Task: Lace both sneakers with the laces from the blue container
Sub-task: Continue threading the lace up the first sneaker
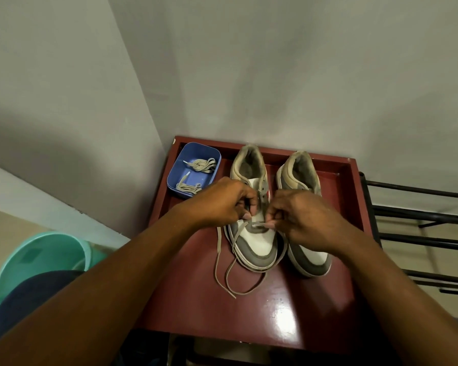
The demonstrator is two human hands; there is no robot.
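Nearest the person, two loose tails of the lace trail off the toe onto the red-brown surface, looping toward the near edge. One tip lies flat there.

Next is the left sneaker, grey and white, with its toe toward the person. The lace crosses its lowest eyelets as a short bar. The left hand has its fingers curled and its grip pinches the lace at the eyelet row on its side. The right hand is also curled, its grip pinching the lace at the bar on the other side. Neither palm can be seen.

Judged step: first crossing, low on the left sneaker, so the task is at an early stage.

To do it well:
- Even out the two tails before going up.
- Keep the flat lace untwisted.
- Feed the tip from underneath each eyelet.
- Pull snug without lifting the shoe.
- Watch that the slack doesn't snag under the sole.

The right sneaker sits just beside the left one. Its eyelet area is largely hidden by the right hand, and no lace shows on it.

Both sneakers lie with toes near and heel openings toward the wall. Their long axes run near-to-far, roughly parallel.

Farther back on the left, the blue container sits at the surface's far corner, with the spare lace bundled inside.

Off the surface there is a teal bucket on the left and a black rack on the right.
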